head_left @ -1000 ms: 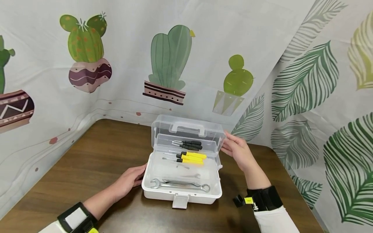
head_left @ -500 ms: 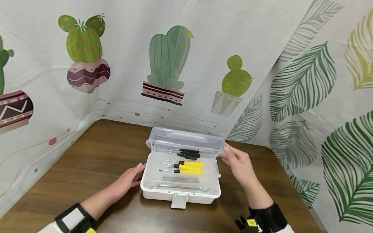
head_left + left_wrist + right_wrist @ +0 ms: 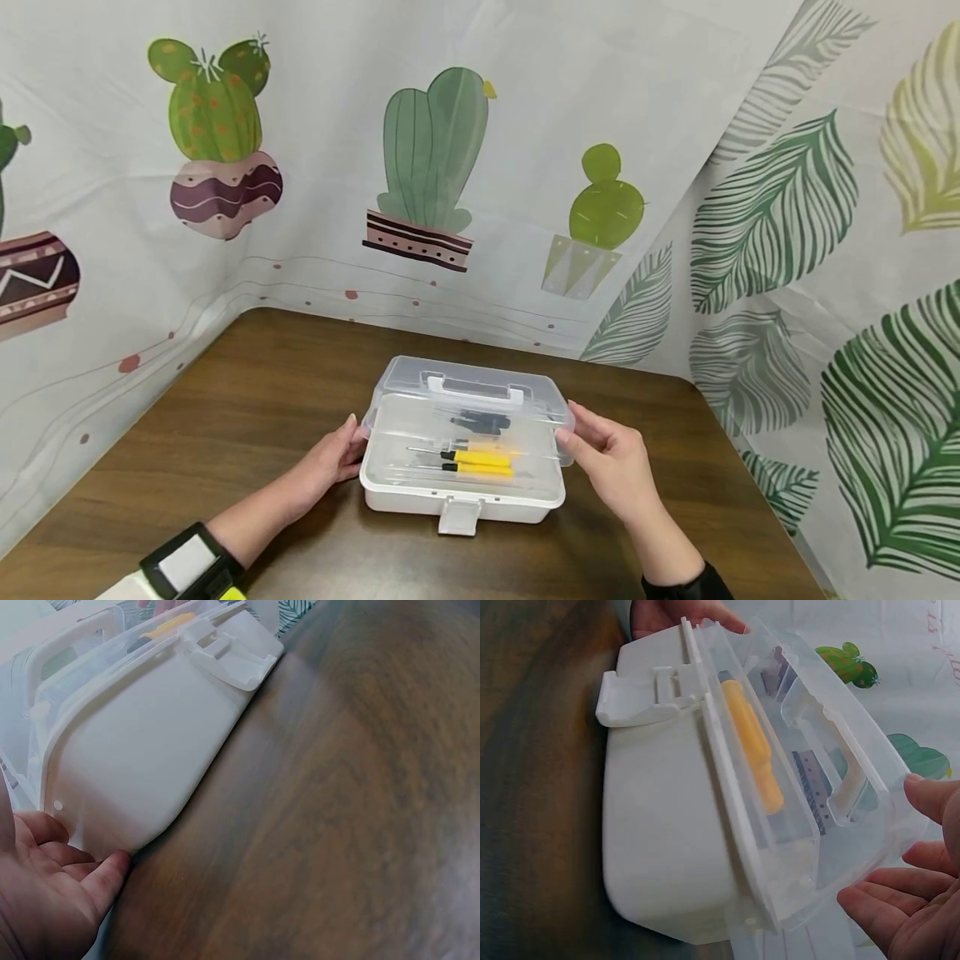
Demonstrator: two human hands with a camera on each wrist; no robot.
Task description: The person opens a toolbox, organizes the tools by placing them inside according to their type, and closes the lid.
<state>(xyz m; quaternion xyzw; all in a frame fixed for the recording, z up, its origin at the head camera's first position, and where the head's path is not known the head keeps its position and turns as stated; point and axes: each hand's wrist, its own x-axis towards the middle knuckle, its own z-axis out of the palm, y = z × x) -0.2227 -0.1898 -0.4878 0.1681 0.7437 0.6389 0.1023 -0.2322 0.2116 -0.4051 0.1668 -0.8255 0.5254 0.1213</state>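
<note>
A white plastic toolbox (image 3: 405,500) with a clear hinged lid (image 3: 408,377) stands on the table, the lid partly lowered over it. My right hand (image 3: 618,467) holds the lid's right end between thumb and fingers. Against the left end of the box rests my left hand (image 3: 318,475), its fingers touching the wall in the left wrist view. Through the clear plastic show yellow-handled screwdrivers (image 3: 483,459) and, behind them, blurred black-handled ones (image 3: 483,422). The wrenches at the front are barely visible under the lid.
The front latch (image 3: 459,518) hangs down and outward. A white carry handle (image 3: 472,390) is on the lid. The wooden table (image 3: 300,367) meets a hanging cloth (image 3: 315,208) printed with cacti and leaves at the back and sides.
My right hand has swung the lid forward and down from its raised position, so it now covers the tools. My left hand has stayed at the box's left end.
</note>
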